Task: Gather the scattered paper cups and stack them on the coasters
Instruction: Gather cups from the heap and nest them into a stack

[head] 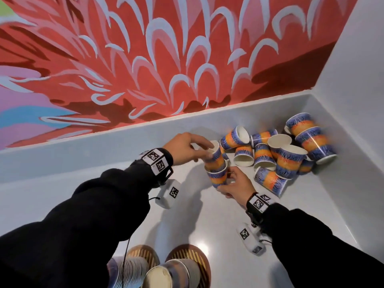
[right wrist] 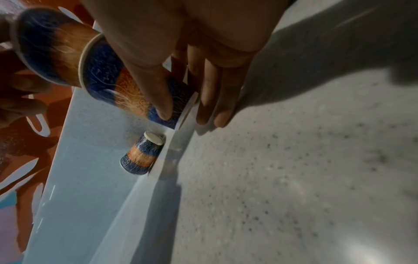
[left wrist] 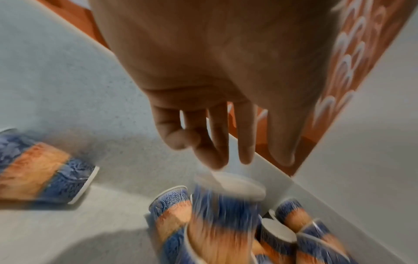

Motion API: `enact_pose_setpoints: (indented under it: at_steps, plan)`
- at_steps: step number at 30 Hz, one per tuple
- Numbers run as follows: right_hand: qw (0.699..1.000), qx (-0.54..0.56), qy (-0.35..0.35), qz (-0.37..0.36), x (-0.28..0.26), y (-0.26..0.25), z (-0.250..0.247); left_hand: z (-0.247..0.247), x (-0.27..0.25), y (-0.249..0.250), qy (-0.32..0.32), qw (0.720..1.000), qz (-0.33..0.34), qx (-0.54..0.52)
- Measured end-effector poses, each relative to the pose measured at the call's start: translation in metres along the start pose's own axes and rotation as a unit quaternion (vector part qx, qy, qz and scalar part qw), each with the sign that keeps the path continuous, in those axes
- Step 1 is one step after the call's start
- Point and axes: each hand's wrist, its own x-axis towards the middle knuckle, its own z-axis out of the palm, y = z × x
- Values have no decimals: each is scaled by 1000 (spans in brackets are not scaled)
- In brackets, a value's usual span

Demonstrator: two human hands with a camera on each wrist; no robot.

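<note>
Two nested blue-and-orange paper cups (head: 217, 169) are held tilted above the white counter (head: 197, 221). My right hand (head: 226, 179) grips the lower cup (right wrist: 126, 85), thumb on its side and fingers at its base. My left hand (head: 205, 151) reaches over the upper cup (left wrist: 224, 210) with straight, spread fingers (left wrist: 246, 142) at its rim, not wrapped round it. Several loose cups (head: 280, 150) lie piled in the counter's right corner. Two striped wooden coasters (head: 195, 254) at the near edge each bear a cup stack (head: 172, 273).
A low backsplash ledge (head: 124, 134) runs under the red flower mural, and a white side wall (head: 353, 80) closes the corner on the right. One cup (right wrist: 142, 155) lies against the ledge. Another cup (left wrist: 40, 169) lies on its side.
</note>
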Motion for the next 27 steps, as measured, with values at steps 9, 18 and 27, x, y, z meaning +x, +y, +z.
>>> enact_pose_setpoints:
  at_steps: [9, 18, 27]
  plan:
    - [989, -149, 12, -5, -4, 9, -14, -3, 23, -89, 218, 938, -258, 79]
    - [959, -279, -41, -38, -8, 4, -19, 27, 37, -143, 208, 923, -320, -53]
    - [970, -235, -2, -61, -10, 5, -14, -7, 34, 9, 206, 963, 30, 172]
